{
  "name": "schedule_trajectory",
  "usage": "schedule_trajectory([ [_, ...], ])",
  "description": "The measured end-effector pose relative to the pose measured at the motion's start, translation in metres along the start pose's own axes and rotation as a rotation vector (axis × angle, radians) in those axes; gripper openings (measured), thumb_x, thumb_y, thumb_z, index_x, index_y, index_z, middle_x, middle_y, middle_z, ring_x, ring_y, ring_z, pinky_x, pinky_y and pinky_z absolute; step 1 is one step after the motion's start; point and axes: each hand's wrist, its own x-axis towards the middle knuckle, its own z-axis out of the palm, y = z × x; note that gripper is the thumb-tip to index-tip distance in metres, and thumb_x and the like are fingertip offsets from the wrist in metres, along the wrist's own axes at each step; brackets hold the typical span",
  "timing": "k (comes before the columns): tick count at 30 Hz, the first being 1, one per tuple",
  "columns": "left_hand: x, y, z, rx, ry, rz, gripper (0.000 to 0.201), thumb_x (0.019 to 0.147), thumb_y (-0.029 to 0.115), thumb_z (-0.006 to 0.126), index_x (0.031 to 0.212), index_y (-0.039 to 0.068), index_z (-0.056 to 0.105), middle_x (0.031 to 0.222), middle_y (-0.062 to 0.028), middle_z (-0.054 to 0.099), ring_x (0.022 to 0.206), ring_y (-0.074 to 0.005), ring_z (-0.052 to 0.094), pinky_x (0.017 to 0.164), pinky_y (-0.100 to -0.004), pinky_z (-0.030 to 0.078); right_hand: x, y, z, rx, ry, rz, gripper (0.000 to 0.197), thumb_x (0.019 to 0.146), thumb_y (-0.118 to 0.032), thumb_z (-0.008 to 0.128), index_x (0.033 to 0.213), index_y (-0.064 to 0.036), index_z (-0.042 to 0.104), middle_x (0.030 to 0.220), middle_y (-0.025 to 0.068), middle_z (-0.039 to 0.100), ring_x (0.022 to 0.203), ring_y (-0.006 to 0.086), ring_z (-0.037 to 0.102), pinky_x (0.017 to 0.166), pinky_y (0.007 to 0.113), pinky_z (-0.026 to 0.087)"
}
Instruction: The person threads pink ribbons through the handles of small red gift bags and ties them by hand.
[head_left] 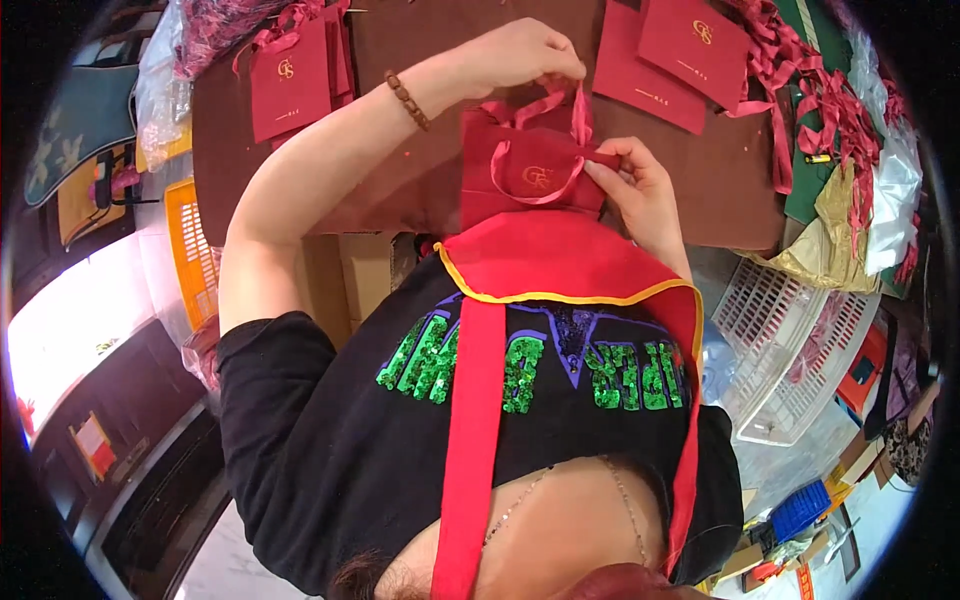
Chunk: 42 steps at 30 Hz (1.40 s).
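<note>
Red apron strap (pixel 470 440) fills lower frame. We note left hand (pixel 525 55) fingers pinching pink ribbon handle (pixel 560 105); right hand (pixel 640 190) fingers pinching small red gift bag (pixel 525 165), upper centre over brown counter (pixel 400 170). Judged light, creasable paper; hold edges.

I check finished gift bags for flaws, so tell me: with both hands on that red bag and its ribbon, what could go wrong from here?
1. The left hand pulls the pink ribbon upward; a hard tug could tear or crease the small red paper bag.
2. The right hand pinches only the bag's edge, so the bag might slip or twist.
3. The loose ribbons piled beside it could snag.
</note>
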Motion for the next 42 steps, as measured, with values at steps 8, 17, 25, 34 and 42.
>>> schedule_trajectory([
  [8, -0.034, -0.011, -0.035, 0.537, 0.092, -0.145, 0.043, 0.089, 0.042, 0.051, 0.098, 0.002, 0.062, 0.066, -0.0062, 0.059, 0.057, -0.013, 0.055, 0.057, -0.0273, 0.046, -0.002, 0.004, -0.005, -0.073, 0.013, -0.008, 0.014, 0.087, -0.001, 0.059, 0.099, -0.0031, 0.053, 0.089, -0.0016, 0.055, 0.079, 0.0035, 0.051, 0.07, 0.018, 0.042],
  [17, -0.05, -0.034, -0.02, -0.022, 0.1, 0.176, 0.025, 0.083, 0.006, 0.053, 0.107, 0.001, 0.061, 0.09, 0.0001, 0.059, 0.082, -0.0091, 0.055, 0.075, -0.0216, 0.044, 0.0, 0.008, -0.001, -0.047, 0.032, 0.011, 0.015, 0.087, -0.001, 0.058, 0.101, -0.0036, 0.051, 0.087, -0.0013, 0.056, 0.079, 0.0036, 0.052, 0.069, 0.018, 0.043],
  [25, -0.025, 0.001, 0.019, 0.531, 0.013, 0.174, 0.03, 0.085, 0.031, 0.061, 0.081, 0.002, 0.065, 0.063, -0.0058, 0.053, 0.062, -0.0077, 0.049, 0.055, -0.0274, 0.04, 0.005, -0.001, 0.005, -0.086, -0.006, -0.003, 0.017, 0.087, 0.0, 0.058, 0.101, -0.0037, 0.05, 0.091, 0.0006, 0.058, 0.081, 0.0042, 0.054, 0.07, 0.018, 0.045],
  [34, 0.006, 0.001, 0.009, -0.486, 0.236, 0.078, 0.021, 0.087, 0.023, 0.061, 0.072, 0.009, 0.061, 0.06, 0.0078, 0.049, 0.051, -0.0031, 0.038, 0.049, -0.02, 0.028, 0.01, -0.01, 0.002, -0.17, -0.124, 0.055, 0.026, 0.085, 0.002, 0.058, 0.107, -0.0038, 0.046, 0.093, 0.0028, 0.058, 0.083, 0.0059, 0.056, 0.072, 0.02, 0.046],
  [42, -0.043, -0.001, -0.013, -0.615, 0.488, 0.242, 0.043, 0.091, 0.026, 0.055, 0.125, 0.001, 0.047, 0.123, -0.0056, 0.052, 0.11, -0.0144, 0.051, 0.093, -0.0259, 0.039, 0.022, -0.003, -0.012, 0.21, 0.177, -0.147, 0.03, 0.084, 0.006, 0.057, 0.109, -0.0047, 0.046, 0.098, 0.0067, 0.059, 0.087, 0.0122, 0.059, 0.075, 0.024, 0.049],
])
